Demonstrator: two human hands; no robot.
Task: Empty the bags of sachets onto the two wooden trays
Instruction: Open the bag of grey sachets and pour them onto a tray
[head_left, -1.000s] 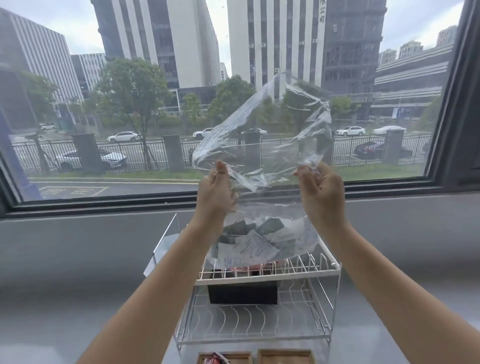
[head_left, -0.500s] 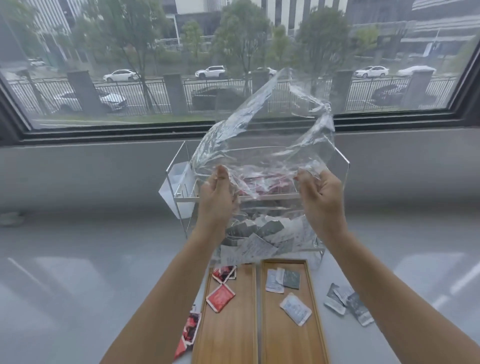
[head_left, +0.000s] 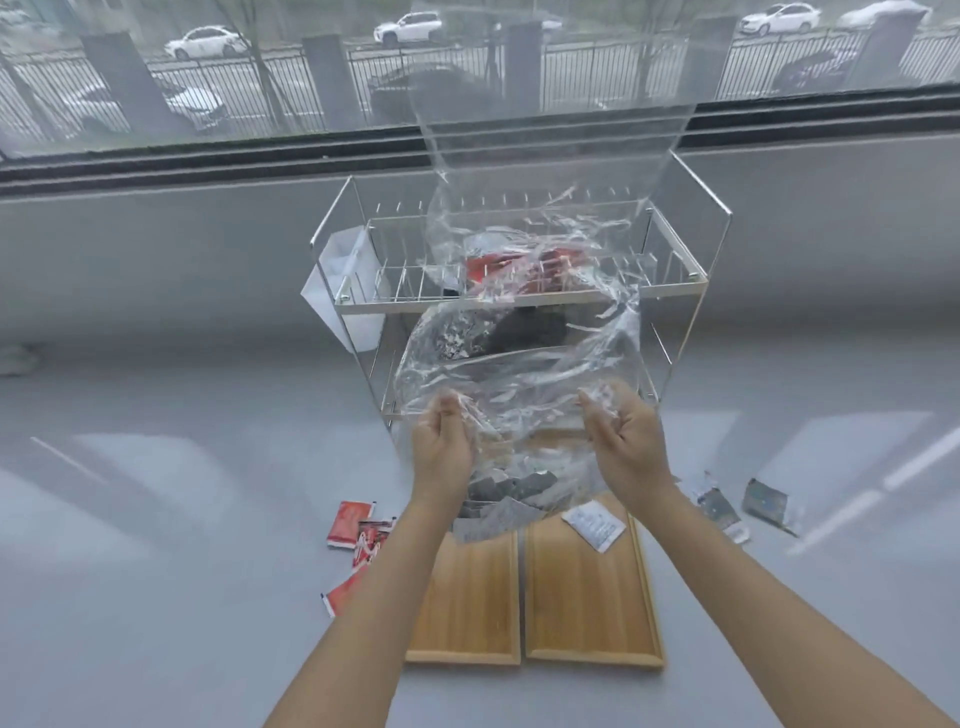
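I hold a clear plastic bag (head_left: 524, 364) upside down over two wooden trays, my left hand (head_left: 441, 447) and my right hand (head_left: 623, 441) each gripping it. Grey and silver sachets (head_left: 498, 504) spill from its lower end above the far ends of the trays. The left tray (head_left: 467, 608) and the right tray (head_left: 587, 603) lie side by side. A white sachet (head_left: 593, 525) lies on the right tray. Red sachets (head_left: 358, 530) lie on the table left of the trays. Silver sachets (head_left: 727, 512) lie to the right.
A two-tier wire rack (head_left: 519, 301) stands behind the trays, holding a bag with red packets (head_left: 524, 270) on its upper shelf and a white pouch (head_left: 337, 291) at its left side. The window sill and window run across the back. The table is grey.
The view has tilted down from the window to the table. Both hands have lowered the bag towards the trays, and the sachets have dropped to its lower end.
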